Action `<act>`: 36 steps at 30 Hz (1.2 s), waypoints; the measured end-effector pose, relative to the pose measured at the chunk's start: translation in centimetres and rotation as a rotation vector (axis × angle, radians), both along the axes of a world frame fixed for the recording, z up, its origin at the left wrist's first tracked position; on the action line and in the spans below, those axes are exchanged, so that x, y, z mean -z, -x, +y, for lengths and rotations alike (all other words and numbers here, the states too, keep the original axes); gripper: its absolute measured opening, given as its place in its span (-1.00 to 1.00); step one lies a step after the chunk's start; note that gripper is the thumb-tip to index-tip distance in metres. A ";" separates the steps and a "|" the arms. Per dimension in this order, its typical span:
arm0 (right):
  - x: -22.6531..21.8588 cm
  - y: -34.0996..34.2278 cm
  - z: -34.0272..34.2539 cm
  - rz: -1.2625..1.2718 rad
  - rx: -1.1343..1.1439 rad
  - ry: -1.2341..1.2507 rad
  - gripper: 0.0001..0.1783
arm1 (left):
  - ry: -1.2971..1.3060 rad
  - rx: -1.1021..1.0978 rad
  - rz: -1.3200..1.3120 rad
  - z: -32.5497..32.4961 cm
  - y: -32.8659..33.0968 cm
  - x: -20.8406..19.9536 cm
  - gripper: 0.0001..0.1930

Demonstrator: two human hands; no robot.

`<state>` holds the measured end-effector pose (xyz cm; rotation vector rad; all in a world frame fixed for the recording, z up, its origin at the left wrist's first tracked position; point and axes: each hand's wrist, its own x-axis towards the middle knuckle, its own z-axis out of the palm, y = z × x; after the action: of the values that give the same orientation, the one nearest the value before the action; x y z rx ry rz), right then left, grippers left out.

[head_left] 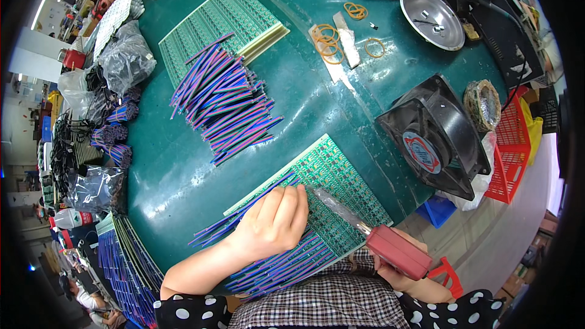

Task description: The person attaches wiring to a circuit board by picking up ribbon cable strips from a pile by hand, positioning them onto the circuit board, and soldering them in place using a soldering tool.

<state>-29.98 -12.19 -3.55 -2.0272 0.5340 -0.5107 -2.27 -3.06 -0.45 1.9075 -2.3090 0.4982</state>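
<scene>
My left hand (271,222) is closed in a pinch over a green circuit board panel (341,173) in front of me; what its fingertips hold is hidden. In my right hand (393,274) is a red-bodied soldering gun (399,251), its grey-wrapped barrel pointing up and left. The gun's tip comes close to my left fingertips, just above the board. Short blue, pink and dark wires (286,268) stick out from the board's left and lower side, partly under my left forearm. A loose pile of similar wires (225,100) lies farther off on the green table.
Beyond the wire pile rests a stack of circuit panels (225,24). On the right stand a black fan (436,137), a tape roll (482,105) and a metal bowl (431,18). Rubber bands (329,42) lie far-center. Wired panels (125,268) and plastic bags (126,55) line the left edge.
</scene>
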 end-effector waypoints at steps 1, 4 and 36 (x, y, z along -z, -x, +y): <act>-0.1 -0.2 0.0 0.006 -0.005 0.048 -0.23 | -0.004 0.004 0.005 0.0 -0.1 0.0 -0.78; 0.3 0.1 0.2 -0.034 0.011 -0.075 -0.23 | 0.002 0.015 0.009 0.0 -0.1 0.1 -0.78; 1.6 3.8 2.8 0.038 0.371 -0.626 -0.50 | 0.034 -0.500 0.405 -2.4 -5.3 0.5 -0.88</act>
<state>-33.83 -9.40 -5.14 -1.3465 0.9686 -0.4505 3.05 -5.50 -1.00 2.3092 -1.5694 0.1595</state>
